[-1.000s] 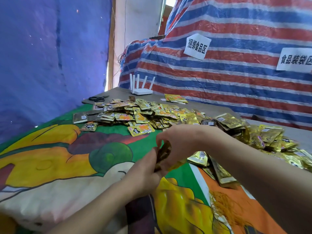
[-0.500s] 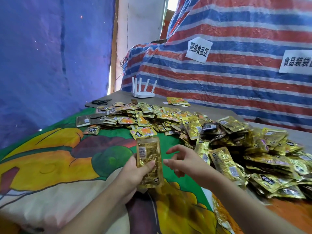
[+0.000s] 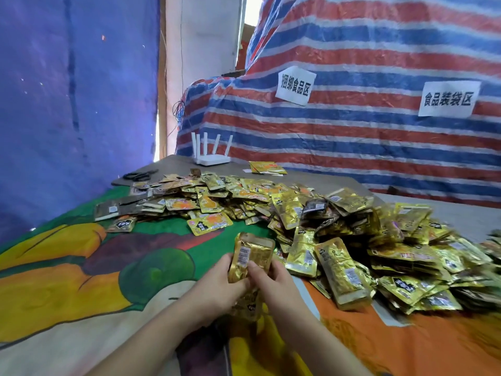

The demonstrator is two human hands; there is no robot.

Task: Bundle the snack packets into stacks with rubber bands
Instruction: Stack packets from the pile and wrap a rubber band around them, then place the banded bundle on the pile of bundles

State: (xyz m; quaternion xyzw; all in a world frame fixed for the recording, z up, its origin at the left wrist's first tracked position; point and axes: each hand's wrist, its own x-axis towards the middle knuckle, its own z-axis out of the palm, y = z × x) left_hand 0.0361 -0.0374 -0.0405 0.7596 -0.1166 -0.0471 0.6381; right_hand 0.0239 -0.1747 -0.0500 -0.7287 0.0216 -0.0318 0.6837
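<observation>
A small stack of gold foil snack packets stands upright between my two hands over the colourful cloth. My left hand grips its left edge from below, thumb on the face. My right hand holds its right edge, fingers curled round it. The stack's lower end pokes out beneath the hands. A large loose heap of gold packets spreads across the table to the right and behind. No rubber band is visible.
A cartoon-printed cloth covers the table. A white router and black scissors sit at the far edge, with a few yellow packets near them. A striped tarp with paper signs stands behind.
My right hand has closed in on the packet stack that the left hand was holding alone. The stack now sits gripped between both hands, slightly farther right.
</observation>
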